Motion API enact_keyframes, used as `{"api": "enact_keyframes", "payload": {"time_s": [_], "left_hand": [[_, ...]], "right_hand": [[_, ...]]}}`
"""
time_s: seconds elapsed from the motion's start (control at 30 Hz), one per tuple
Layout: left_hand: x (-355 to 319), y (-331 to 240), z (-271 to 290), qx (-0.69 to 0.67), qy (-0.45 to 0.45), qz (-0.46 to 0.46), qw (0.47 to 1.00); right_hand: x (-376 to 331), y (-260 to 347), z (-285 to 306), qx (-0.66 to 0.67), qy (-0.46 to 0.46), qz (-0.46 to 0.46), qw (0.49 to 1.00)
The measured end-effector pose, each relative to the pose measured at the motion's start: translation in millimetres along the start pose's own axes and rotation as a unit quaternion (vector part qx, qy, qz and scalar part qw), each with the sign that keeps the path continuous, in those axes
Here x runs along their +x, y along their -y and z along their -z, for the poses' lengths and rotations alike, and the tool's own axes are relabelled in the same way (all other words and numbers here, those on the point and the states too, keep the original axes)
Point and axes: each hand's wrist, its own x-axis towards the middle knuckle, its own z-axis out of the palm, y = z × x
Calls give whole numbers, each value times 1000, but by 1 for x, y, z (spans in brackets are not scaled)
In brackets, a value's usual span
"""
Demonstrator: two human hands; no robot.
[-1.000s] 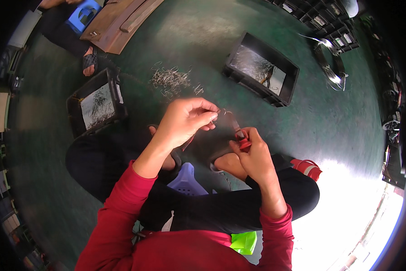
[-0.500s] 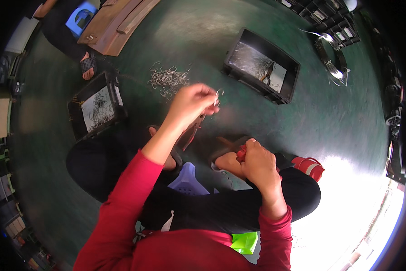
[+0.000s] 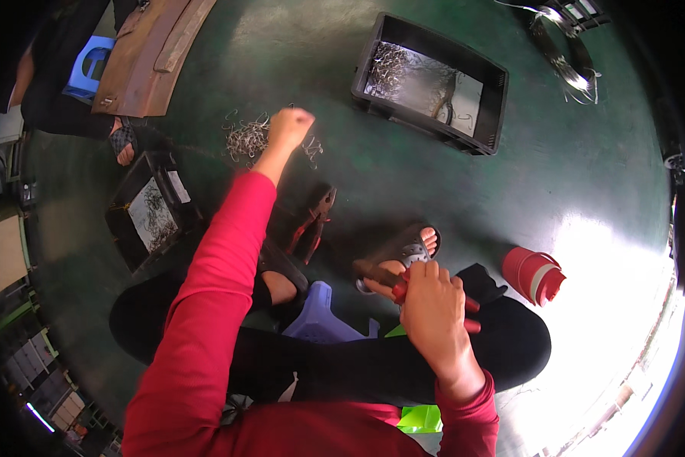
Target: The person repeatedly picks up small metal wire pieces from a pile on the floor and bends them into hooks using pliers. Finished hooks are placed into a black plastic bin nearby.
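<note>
Reaching: left hand (image 3: 291, 126) stretched out over the loose heap of bent wire pieces (image 3: 245, 139) on the green floor (image 3: 586, 152); fingers bunched into a fist above the heap. Whether a wire piece is pinched inside, I cannot tell.
Holding: right hand (image 3: 432, 308) at the lap, fingers wrapped around red-handled pliers (image 3: 398, 283), the tool's head pointing toward the sandalled foot (image 3: 403, 251).
Spare tool: second pair of red-handled pliers (image 3: 312, 225) lying on the floor between the knees, untouched.
Stock: wire pieces in a heap just beyond the left hand; more in the black crate (image 3: 432, 80) farther out and in the smaller black bin (image 3: 150, 217) to the left.
Other items: red cup (image 3: 534, 276) on its side near the right knee; lilac plastic stool (image 3: 321, 320) under the person; wire coil (image 3: 562, 46) at the far edge.
Step, as judged: fetching a fresh wire piece from the heap.
Next move calls for: a clean pinch on a single piece, untangled from its neighbours, brought back to the pliers.
</note>
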Motion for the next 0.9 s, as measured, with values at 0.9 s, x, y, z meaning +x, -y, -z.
{"api": "enact_keyframes", "payload": {"time_s": [0.9], "left_hand": [[-117, -84, 73, -485, 167, 24, 858]], "right_hand": [[5, 0, 26, 128, -1, -19, 992]]}}
